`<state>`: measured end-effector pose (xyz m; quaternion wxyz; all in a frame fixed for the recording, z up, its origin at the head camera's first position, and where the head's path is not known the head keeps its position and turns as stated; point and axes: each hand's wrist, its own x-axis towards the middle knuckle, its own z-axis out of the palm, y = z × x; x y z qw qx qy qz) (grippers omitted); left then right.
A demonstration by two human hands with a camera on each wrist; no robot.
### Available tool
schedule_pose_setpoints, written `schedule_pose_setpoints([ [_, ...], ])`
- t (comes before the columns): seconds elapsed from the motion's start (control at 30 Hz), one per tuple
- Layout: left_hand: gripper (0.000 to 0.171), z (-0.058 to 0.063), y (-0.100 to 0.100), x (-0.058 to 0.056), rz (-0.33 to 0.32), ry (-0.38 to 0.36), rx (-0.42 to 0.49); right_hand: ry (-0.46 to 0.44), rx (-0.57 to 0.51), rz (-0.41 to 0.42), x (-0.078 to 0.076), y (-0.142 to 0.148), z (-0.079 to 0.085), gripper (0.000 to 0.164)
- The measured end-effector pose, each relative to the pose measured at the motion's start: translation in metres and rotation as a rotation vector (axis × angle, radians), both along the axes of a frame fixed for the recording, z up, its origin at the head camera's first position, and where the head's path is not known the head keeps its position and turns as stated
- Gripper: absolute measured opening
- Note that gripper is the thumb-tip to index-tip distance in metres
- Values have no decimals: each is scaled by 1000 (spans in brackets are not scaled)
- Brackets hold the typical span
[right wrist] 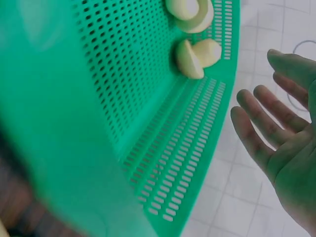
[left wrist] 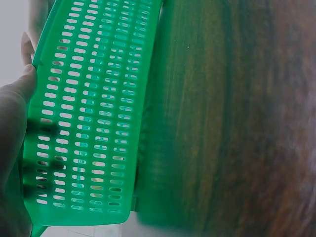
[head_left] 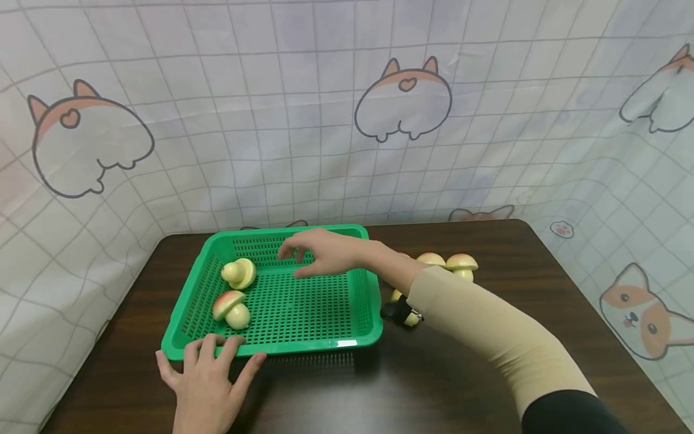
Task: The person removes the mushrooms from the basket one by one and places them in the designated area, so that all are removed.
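On the table, a green perforated plastic basket [head_left: 298,348] holds two toy mushrooms near its left end. One toy mushroom [head_left: 238,273] lies with its pale underside showing; the other [head_left: 230,308] has a reddish cap and lies on its side. My left hand [head_left: 208,383] grips the front left rim, its fingers over the edge and its thumb outside; the left wrist view shows finger shadows through the wall's slots. Above the basket, my right hand [head_left: 328,252] is empty, fingers loosely bent and spread. The right wrist view shows the same hand [right wrist: 281,133] beyond the basket's rim.
Several more toy mushrooms [head_left: 461,263] lie on the dark wooden table [head_left: 434,386] right of the basket, partly hidden by my right forearm. A small black object [head_left: 398,310] shows just under that forearm. A white gridded cloth [head_left: 303,120] with cartoon dogs stands behind the table.
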<state>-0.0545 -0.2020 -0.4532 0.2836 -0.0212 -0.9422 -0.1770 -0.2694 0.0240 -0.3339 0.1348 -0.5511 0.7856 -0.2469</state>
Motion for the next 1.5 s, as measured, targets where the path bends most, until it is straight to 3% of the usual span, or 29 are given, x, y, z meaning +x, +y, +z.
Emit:
schedule_pose_setpoints([
  [0.47, 41, -1, 0, 1, -1, 12, 4, -79, 83, 27, 3, -55, -20, 40],
  [0.9, 42, -3, 1, 1, 3, 38, 9, -63, 105, 53, -1, -86, -37, 44],
  [1.1, 40, -1, 0, 0, 7, 26, 10, -67, 180, 75, -2, -102, -44, 50],
  [1.5, 41, -4, -1, 1, 23, 30, -3, -158, 210, 143, -3, -121, -64, 54],
])
